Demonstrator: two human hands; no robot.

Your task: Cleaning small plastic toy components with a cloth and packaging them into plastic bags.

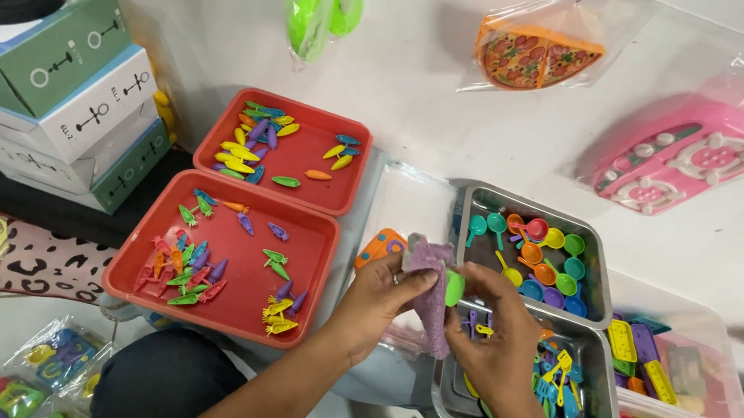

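Far left: stacked green and white cardboard boxes (pixel 68 93) stood against the wall, with bagged toy sets (pixel 45 360) lying below them.
Left of centre: two shallow red plastic trays (pixel 314 258) sat one behind the other; each held small multicoloured plastic toy vegetables (pixel 183 264), spread thin, apparently so single pieces could be picked out.
Left hand: the left hand (pixel 377 299) reached in from below, its fingers (pixel 415 280) pinching a small purple fuzzy cloth (pixel 431 304) near its top so that the rest hung down.
Held things: the cloth hung between the two hands, in front of the steel trays; a small bright green plastic toy piece (pixel 453 288) showed just beside it, touching the cloth.
Right hand: the right hand (pixel 495 336) met the left at the cloth, fingers curled together against the green piece; whether they gripped it or only steadied it could not be told.
Right of centre: two square steel trays (pixel 451 377) held tiny coloured plastic toy pans (pixel 548 251) behind and toy utensils (pixel 559 378) in front.
Far right: clear plastic bins (pixel 727 357) held more toy kitchen parts.
Wall: bagged toys hung above, among them a toy pizza slice (pixel 533 57) and a pink toy stove top (pixel 682 155).
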